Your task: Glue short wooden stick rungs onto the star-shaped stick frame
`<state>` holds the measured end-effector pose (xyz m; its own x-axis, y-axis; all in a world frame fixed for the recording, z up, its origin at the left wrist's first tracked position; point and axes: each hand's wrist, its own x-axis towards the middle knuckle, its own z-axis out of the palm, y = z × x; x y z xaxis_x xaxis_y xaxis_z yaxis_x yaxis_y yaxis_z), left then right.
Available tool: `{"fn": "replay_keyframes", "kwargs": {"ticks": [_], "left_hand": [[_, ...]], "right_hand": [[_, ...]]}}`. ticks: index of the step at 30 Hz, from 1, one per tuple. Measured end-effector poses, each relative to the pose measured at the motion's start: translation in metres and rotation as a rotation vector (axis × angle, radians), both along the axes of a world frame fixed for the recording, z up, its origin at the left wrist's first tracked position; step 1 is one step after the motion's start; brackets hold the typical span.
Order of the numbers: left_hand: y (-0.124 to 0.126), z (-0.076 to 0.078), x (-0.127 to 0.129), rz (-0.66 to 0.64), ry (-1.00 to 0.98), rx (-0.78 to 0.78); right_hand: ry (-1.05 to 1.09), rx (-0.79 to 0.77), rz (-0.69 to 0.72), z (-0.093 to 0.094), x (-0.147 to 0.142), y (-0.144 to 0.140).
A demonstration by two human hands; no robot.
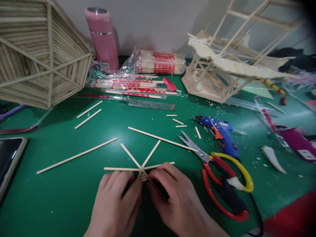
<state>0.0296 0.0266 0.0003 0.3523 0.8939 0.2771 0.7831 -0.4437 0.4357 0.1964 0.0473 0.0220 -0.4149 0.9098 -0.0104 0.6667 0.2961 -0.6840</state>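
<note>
Left hand (116,200): fingertips pinch the hub of the stick fan (142,164) from its left.
Right hand (177,197): pinches the same hub from the right.
Scissors (217,174): just right of the right hand.
Glue gun (219,131): beyond the scissors.

Two hands (116,200), one scissors (217,171), one glue gun (219,131), one pink flask (102,39).

A green tabletop (61,197) was strewn with loose sticks (76,155) and crumbs. Scissors (217,174) and a blue glue gun (219,131) were laid at the right, a ruler (151,104) and packed chopsticks (160,62) further back, beside a pink flask (102,39). A phone (8,158) was placed at the left edge.
</note>
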Motion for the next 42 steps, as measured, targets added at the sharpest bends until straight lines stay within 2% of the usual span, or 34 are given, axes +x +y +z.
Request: {"fn": "replay_keyframes", "kwargs": {"ticks": [18, 25, 30, 42], "left_hand": [[0.003, 0.0015, 0.0018, -0.013, -0.051, 0.03], [0.0029, 0.0006, 0.0031, 0.033, -0.082, 0.027], [0.0015, 0.0021, 0.0026, 0.084, -0.055, -0.007], [0.0017, -0.0006, 0.0025, 0.07, -0.005, 0.009]], "right_hand": [[0.014, 0.038, -0.001, -0.0033, 0.0001, -0.0003], [-0.003, 0.07, -0.024, -0.0062, -0.0008, -0.0017], [0.001, 0.087, -0.032, -0.0053, -0.0024, -0.0009], [-0.001, 0.106, -0.038, -0.0034, -0.0026, -0.0018]]}}
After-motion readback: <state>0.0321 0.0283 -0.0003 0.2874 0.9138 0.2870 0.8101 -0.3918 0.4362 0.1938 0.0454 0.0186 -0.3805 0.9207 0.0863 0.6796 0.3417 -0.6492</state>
